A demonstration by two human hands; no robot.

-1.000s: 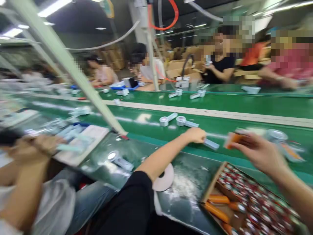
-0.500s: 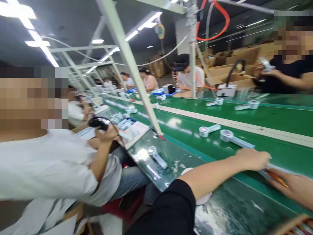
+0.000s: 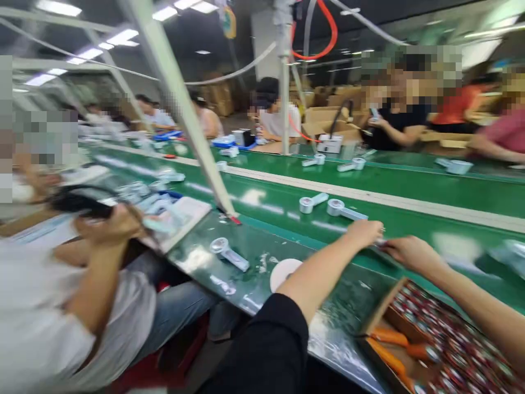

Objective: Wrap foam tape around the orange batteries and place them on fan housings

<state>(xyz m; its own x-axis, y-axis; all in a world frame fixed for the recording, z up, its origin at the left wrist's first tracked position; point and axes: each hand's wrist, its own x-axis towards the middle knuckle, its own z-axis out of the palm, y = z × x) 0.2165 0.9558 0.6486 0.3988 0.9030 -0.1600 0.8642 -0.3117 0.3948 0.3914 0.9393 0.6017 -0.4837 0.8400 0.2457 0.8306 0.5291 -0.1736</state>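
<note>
My left hand (image 3: 365,230) lies closed at the near edge of the green conveyor belt (image 3: 410,186), gripping a thin pale blue device that is mostly hidden and blurred. My right hand (image 3: 408,253) reaches in from the right. Its fingertips touch the same spot beside my left hand, and what they pinch is too blurred to tell. Two similar pale devices with round heads (image 3: 311,202) (image 3: 341,208) lie on the belt just beyond my left hand. An open cardboard box (image 3: 379,312) of several small red-and-silver pieces, with orange sticks (image 3: 389,338) in it, stands under my right forearm.
Another pale device (image 3: 228,253) and a white tape roll (image 3: 283,271) lie on the glossy bench. A co-worker in a white shirt (image 3: 49,306) sits close on my left holding a black tool (image 3: 77,202). A slanted frame post (image 3: 192,126) crosses ahead. Other people work across the belt.
The view swung left and then back right. My right hand, which held an orange piece, came in to meet my left hand at the belt edge; the orange piece no longer shows.
</note>
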